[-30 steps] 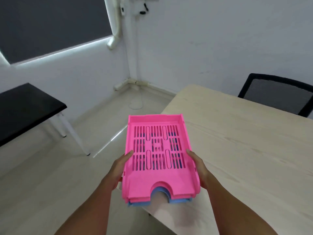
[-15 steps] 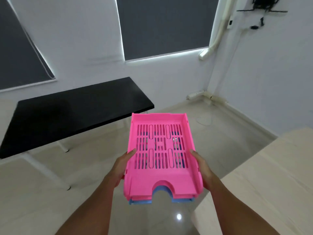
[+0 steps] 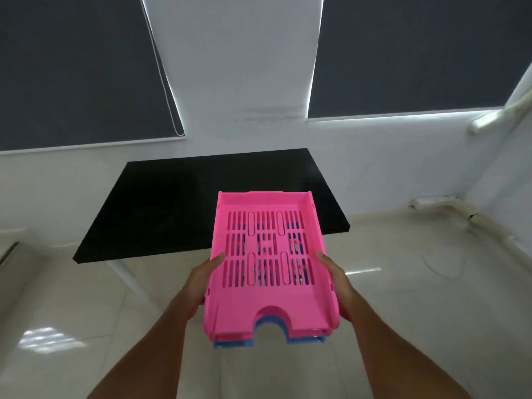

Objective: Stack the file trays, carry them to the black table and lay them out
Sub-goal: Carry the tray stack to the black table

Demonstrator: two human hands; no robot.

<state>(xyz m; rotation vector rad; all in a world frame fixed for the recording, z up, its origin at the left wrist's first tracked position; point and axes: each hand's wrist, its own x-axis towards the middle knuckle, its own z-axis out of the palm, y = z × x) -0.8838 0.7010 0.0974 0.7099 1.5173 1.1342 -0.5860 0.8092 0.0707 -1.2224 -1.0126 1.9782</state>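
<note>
A stack of file trays hangs in the air in front of me, a pink slotted tray on top and a blue one showing underneath at the near edge. My left hand grips the stack's left side and my right hand grips its right side. The black table stands straight ahead against the wall, its top bare. The far end of the stack overlaps the table's near right part in the view.
White table legs slope down under the black table. Glossy pale floor tiles lie all around. Dark roller blinds hang over the windows behind the table. A white wall corner with a pipe is at the right.
The view has swung left from the wooden table to face the black table, which is now centred and nearer. Both hands keep the same hold on the stack.
</note>
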